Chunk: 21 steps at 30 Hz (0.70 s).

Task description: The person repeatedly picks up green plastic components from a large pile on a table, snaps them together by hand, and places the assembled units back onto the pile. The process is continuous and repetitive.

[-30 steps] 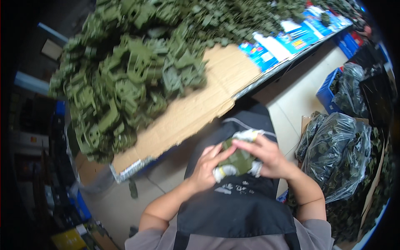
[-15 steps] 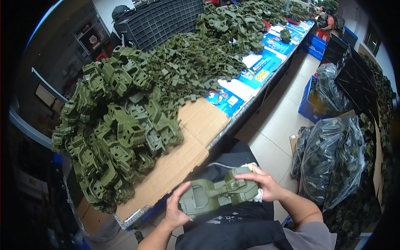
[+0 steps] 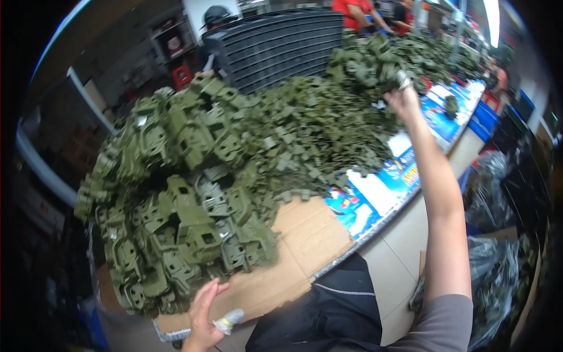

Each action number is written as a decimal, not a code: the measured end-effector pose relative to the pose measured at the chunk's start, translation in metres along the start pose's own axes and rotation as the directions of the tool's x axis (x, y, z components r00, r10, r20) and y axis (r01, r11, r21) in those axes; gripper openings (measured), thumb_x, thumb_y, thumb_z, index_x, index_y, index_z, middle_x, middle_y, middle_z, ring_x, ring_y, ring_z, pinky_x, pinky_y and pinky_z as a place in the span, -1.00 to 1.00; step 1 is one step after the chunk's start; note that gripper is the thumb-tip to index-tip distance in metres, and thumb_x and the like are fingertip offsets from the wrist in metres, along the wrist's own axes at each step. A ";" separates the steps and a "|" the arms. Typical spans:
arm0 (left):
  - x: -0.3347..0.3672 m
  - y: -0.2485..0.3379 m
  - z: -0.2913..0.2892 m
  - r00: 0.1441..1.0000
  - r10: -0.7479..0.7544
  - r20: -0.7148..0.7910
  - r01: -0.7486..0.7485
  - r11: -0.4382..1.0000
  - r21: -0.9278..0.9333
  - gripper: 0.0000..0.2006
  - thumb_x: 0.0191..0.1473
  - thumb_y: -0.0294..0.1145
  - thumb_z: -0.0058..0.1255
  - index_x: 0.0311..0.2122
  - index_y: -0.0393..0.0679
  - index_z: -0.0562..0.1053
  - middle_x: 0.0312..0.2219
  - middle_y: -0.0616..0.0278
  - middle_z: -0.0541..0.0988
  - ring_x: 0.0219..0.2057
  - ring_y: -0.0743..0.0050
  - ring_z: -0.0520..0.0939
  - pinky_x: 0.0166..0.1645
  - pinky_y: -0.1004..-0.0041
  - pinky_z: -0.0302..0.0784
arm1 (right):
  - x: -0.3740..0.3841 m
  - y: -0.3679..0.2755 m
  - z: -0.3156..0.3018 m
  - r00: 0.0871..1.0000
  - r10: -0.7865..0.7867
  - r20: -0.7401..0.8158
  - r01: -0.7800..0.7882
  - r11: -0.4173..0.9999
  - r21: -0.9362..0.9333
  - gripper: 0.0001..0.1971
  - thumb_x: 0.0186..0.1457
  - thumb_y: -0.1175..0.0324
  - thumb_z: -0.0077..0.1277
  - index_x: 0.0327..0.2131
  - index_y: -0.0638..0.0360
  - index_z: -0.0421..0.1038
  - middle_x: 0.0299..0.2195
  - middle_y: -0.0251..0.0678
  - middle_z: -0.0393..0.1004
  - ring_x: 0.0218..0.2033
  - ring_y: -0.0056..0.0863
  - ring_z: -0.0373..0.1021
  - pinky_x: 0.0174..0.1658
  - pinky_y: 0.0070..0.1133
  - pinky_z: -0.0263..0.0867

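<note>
My left hand [image 3: 205, 317] is open near the table's front edge, fingers stretched upward and holding nothing; its thumb wears a white cover. Just beyond it rises a heap of olive-green plastic toy vehicle bodies [image 3: 190, 214]. My right arm is stretched far across the table. At its end my right hand [image 3: 403, 101], with a white wrap on a finger, is at the edge of a far heap of green plastic parts [image 3: 369, 58]. Its fingers are blurred and partly hidden, so any grip there is unclear. Between the heaps spread many small green parts [image 3: 316, 129].
Flat brown cardboard [image 3: 305, 232] and blue printed card sheets [image 3: 402, 170] cover the tabletop. A stack of black crates [image 3: 281, 47] stands behind the heaps. Plastic-bagged goods [image 3: 498, 281] lie on the right-hand floor. People in red [image 3: 355, 14] are at the far side.
The green toy vehicle that both hands held is out of them and no longer visible. My right hand has swung far forward to the distant heap; my left has moved left, fingers spread.
</note>
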<state>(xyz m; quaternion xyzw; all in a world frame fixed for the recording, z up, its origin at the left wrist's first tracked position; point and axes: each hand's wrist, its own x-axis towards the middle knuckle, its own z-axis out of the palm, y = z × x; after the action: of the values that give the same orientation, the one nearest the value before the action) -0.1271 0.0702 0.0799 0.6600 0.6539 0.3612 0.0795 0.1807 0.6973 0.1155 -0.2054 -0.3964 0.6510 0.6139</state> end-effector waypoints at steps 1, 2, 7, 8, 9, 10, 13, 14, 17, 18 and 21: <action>0.004 0.005 -0.007 0.994 0.022 -0.105 -0.018 0.999 0.037 -0.26 -0.25 -0.29 0.30 0.09 -0.17 0.23 -0.19 -0.06 0.51 -0.04 -0.04 0.44 0.03 0.18 0.31 | 0.012 0.013 0.016 0.999 -0.031 -0.021 0.029 0.994 -0.102 -0.68 0.15 0.14 -0.16 -0.05 -0.07 0.18 -0.16 -0.40 0.35 -0.22 -0.43 0.28 -0.11 -0.27 0.23; 0.004 0.004 -0.019 0.994 0.064 -0.091 -0.054 0.993 0.109 -0.23 -0.25 -0.28 0.30 0.11 -0.16 0.20 -0.17 -0.05 0.50 -0.04 -0.02 0.45 0.03 0.16 0.31 | 0.021 0.017 0.028 0.996 -0.071 -0.049 0.060 0.976 -0.208 -0.62 0.15 0.21 -0.17 0.04 -0.05 0.12 -0.10 -0.35 0.31 -0.14 -0.39 0.26 -0.03 -0.25 0.17; -0.006 0.022 -0.108 0.882 0.310 -0.356 -0.181 0.918 0.353 -0.29 -0.17 -0.42 0.21 0.13 -0.17 0.15 -0.19 -0.05 0.49 -0.04 0.09 0.45 0.06 0.13 0.28 | -0.010 0.059 0.016 0.923 0.131 0.362 0.133 0.773 -0.620 -0.57 0.15 0.21 -0.19 0.10 0.03 0.22 -0.12 -0.43 0.42 -0.29 -0.73 0.38 -0.30 -0.78 0.22; -0.005 0.019 -0.126 0.816 0.395 -0.423 -0.185 0.871 0.456 -0.29 -0.15 -0.44 0.19 0.14 -0.17 0.13 -0.18 -0.03 0.49 -0.03 0.12 0.44 0.07 0.16 0.27 | -0.051 0.068 0.021 0.929 0.132 0.347 0.162 0.698 -0.697 -0.55 0.13 0.17 -0.16 0.08 0.09 0.24 -0.20 -0.47 0.46 -0.38 -0.82 0.36 -0.44 -0.84 0.18; -0.006 0.024 -0.142 0.789 0.268 -0.553 -0.003 0.901 0.434 -0.30 -0.13 -0.43 0.18 0.14 -0.16 0.13 -0.17 0.01 0.47 -0.04 0.17 0.44 0.07 0.20 0.27 | -0.099 0.074 0.031 0.892 0.250 0.376 0.108 0.690 -0.715 -0.56 0.10 0.17 -0.14 0.04 0.09 0.29 -0.19 -0.40 0.45 -0.35 -0.71 0.38 -0.38 -0.77 0.25; -0.002 0.021 -0.159 0.723 0.162 -0.672 0.138 0.919 0.370 -0.31 -0.11 -0.41 0.16 0.15 -0.15 0.14 -0.16 0.05 0.46 -0.06 0.22 0.44 0.07 0.25 0.27 | -0.152 0.076 0.036 0.874 0.039 0.484 0.338 0.667 -0.664 -0.61 0.09 0.23 -0.14 -0.02 0.13 0.34 -0.16 -0.30 0.43 -0.26 -0.57 0.39 -0.30 -0.70 0.31; 0.010 -0.022 -0.230 0.710 0.036 -0.703 0.368 0.832 0.415 -0.40 -0.05 -0.40 0.06 0.14 -0.08 0.19 -0.08 0.08 0.41 -0.03 0.26 0.41 0.09 0.28 0.23 | -0.280 0.051 0.049 0.854 0.186 0.486 0.323 0.543 -0.775 -0.70 0.02 0.51 -0.14 -0.13 0.28 0.39 -0.13 -0.21 0.41 -0.13 -0.40 0.35 -0.09 -0.59 0.27; 0.024 -0.049 -0.249 0.709 0.011 -0.706 0.418 0.799 0.432 -0.44 -0.04 -0.43 0.01 0.13 -0.08 0.21 -0.05 0.07 0.40 0.00 0.29 0.41 0.13 0.24 0.19 | -0.313 0.042 0.046 0.863 0.134 0.487 0.395 0.423 -0.816 -0.70 0.01 0.58 -0.17 -0.14 0.36 0.37 -0.14 -0.18 0.43 -0.13 -0.39 0.35 -0.05 -0.58 0.24; 0.067 -0.128 -0.291 0.543 -0.236 -0.806 0.708 0.646 0.287 -0.23 -0.19 -0.06 0.16 0.17 0.02 0.15 -0.05 0.06 0.39 -0.03 0.07 0.42 0.07 0.27 0.29 | -0.379 0.026 0.040 0.925 0.106 0.365 0.262 0.518 -0.814 -0.71 0.05 0.67 -0.24 -0.13 0.40 0.34 -0.19 -0.19 0.42 -0.12 -0.42 0.35 -0.02 -0.57 0.22; 0.076 -0.145 -0.297 0.398 -0.420 -0.816 0.800 0.595 0.084 -0.17 -0.26 0.04 0.18 0.16 0.03 0.14 -0.02 0.04 0.38 -0.02 0.03 0.42 0.06 0.24 0.30 | -0.395 0.027 0.038 0.932 0.128 0.340 0.207 0.581 -0.787 -0.72 0.06 0.66 -0.23 -0.13 0.39 0.35 -0.19 -0.21 0.41 -0.16 -0.43 0.35 -0.04 -0.57 0.23; 0.081 -0.201 -0.293 0.360 -0.444 -0.820 0.777 0.629 0.000 -0.18 -0.27 -0.03 0.14 0.17 0.01 0.11 -0.01 -0.02 0.37 0.01 0.02 0.40 0.07 0.24 0.29 | -0.430 0.033 0.031 0.905 0.200 0.376 0.231 0.511 -0.828 -0.67 -0.03 0.70 -0.22 -0.15 0.38 0.36 -0.23 -0.20 0.42 -0.18 -0.44 0.36 -0.05 -0.58 0.23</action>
<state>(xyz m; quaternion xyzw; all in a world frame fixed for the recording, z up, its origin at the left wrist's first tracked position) -0.4683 0.0636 0.2069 0.1435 0.8803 0.4039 -0.2031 0.2055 0.2777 0.0144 -0.3309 -0.7911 0.3907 0.3348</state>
